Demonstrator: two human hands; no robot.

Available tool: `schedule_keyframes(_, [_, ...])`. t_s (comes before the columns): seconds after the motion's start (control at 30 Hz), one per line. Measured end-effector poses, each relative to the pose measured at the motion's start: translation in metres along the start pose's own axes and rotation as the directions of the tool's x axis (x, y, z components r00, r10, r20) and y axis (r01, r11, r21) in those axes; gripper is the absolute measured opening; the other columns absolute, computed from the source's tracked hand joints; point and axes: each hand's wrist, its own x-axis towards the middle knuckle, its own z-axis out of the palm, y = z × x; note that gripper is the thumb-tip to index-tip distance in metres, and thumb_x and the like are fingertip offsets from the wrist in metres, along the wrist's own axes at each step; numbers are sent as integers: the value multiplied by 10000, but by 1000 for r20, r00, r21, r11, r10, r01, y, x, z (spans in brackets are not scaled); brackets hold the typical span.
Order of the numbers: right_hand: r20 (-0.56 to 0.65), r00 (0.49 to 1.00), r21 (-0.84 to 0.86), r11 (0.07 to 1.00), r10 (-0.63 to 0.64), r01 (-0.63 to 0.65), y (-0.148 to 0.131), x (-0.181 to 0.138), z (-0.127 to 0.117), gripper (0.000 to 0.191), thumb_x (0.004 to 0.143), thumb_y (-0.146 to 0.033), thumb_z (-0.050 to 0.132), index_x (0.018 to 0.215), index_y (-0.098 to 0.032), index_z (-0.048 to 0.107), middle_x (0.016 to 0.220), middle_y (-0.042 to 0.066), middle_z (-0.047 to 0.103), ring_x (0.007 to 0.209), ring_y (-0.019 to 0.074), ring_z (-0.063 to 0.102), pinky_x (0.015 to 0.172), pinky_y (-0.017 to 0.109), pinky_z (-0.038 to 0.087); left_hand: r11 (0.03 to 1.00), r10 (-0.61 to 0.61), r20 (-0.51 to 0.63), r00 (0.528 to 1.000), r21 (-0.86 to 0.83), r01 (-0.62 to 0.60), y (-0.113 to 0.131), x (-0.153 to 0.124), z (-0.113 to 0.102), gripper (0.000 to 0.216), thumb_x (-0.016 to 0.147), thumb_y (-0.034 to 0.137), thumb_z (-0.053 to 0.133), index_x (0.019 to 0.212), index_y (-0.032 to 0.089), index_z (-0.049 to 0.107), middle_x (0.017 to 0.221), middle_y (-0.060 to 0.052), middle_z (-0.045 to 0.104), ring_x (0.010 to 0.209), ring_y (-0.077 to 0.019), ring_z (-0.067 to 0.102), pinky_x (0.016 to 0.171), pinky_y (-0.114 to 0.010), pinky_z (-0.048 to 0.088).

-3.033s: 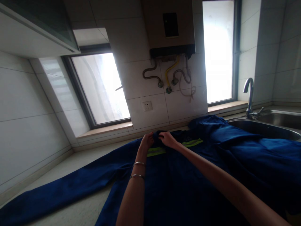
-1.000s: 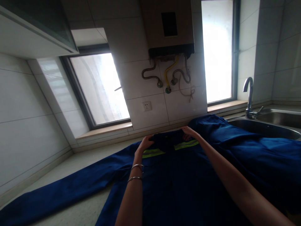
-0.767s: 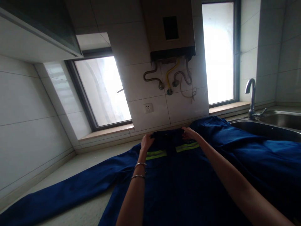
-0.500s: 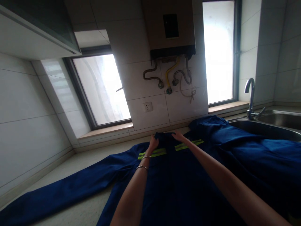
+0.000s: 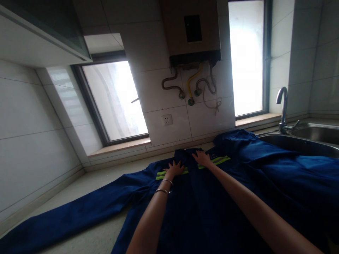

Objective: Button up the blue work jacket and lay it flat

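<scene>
The dark blue cloth jacket [image 5: 190, 211] lies spread on the pale speckled surface [image 5: 103, 231], one long sleeve [image 5: 79, 208] stretched to the left. The left hand [image 5: 174, 170] rests open, grip released, over the lime-and-grey stripe [image 5: 160, 175]; right of it, the right hand [image 5: 203, 158], also ungripped, lies at the dark blue collar's [image 5: 182, 154] right edge. Light, even pressure from flat palms would probably smooth the cloth best.

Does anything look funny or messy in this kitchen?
A bit: a blue work jacket lies spread on the countertop, where clothes seem out of place, with bunched blue fabric near the sink. Also, a thin cord hangs in a loose tangle under the water heater. Nothing looks spilled or broken.
</scene>
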Motion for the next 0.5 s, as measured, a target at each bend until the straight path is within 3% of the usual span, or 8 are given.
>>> schedule_keyframes(0.13, [-96, 995, -63, 998, 11, -17, 35, 9, -24, 501, 976, -291, 121, 1231, -100, 508, 1232, 196, 517, 1153, 258, 464, 930, 396, 345, 999, -27, 34, 999, 24, 26, 5, 0, -10, 698, 771, 657, 376, 1393, 348, 302, 1505, -102, 163, 1316, -491, 122, 883, -769, 131])
schedule_keyframes(0.23, [-108, 994, -123, 992, -19, 5, 66, 13, -37, 349, 959, -272, 322, 1220, -128, 504, 1233, 136, 522, 1158, 235, 459, 955, 410, 343, 999, -38, 32, 999, 36, 37, 8, -2, -13, 689, 764, 637, 406, 1378, 332, 340, 1491, -113, 209, 1311, -481, 161, 905, -750, 142])
schedule_keyframes(0.33, [-83, 996, -182, 983, -44, 29, 87, 11, -43, 314, 897, -311, 496, 1158, -142, 544, 1171, 90, 562, 1131, 230, 482, 983, 467, 316, 998, -39, 5, 999, 44, 39, 11, -4, -11, 704, 783, 621, 378, 1390, 269, 333, 1488, -157, 187, 1310, -493, 142, 902, -761, 88])
schedule_keyframes(0.43, [-89, 993, -221, 974, -78, 56, 94, 7, -46, 233, 887, -242, 482, 1005, -110, 633, 1072, 132, 615, 1096, 244, 508, 986, 430, 291, 999, 7, -52, 999, 45, -5, 18, -6, -11, 713, 788, 515, 432, 1388, 145, 327, 1472, -212, 195, 1328, -458, 131, 969, -705, 64])
schedule_keyframes(0.5, [-112, 987, -238, 968, -115, 85, 92, 5, -51, 253, 882, -222, 450, 936, -99, 665, 1050, 164, 626, 1087, 258, 513, 992, 405, 268, 997, 67, -101, 993, 32, -65, 26, -6, -14, 684, 763, 397, 490, 1368, 113, 343, 1458, -209, 245, 1334, -411, 179, 1020, -629, 123])
